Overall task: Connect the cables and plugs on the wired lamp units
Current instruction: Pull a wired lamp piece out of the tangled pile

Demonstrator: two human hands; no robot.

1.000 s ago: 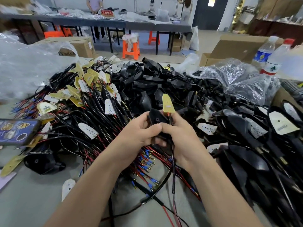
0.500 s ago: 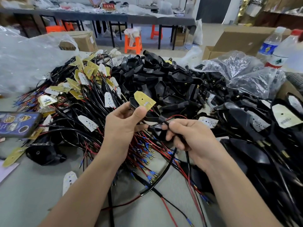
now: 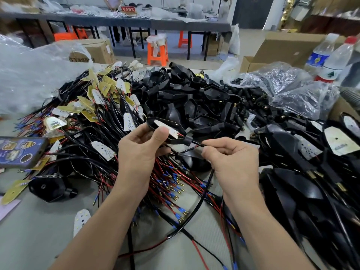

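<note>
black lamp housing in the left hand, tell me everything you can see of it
The black lamp housing is a shallow, pointed shell of glossy plastic by its look, held tilted with its open side up. A white LED board sits inside. The left hand grips it, thumb across the rim. From its short tubular neck a black cable runs out, pinched by the right hand.

Assembly workshop: heaped lamp housings [image 3: 194, 98], wired boards [image 3: 101, 90], cartons [image 3: 288, 47].

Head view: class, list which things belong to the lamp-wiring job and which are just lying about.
Job: left hand; black plastic lamp housing; right hand; thin black sheathed cable.
Lying about: clear plastic water bottles; orange plastic stool; brown cardboard box.
</note>
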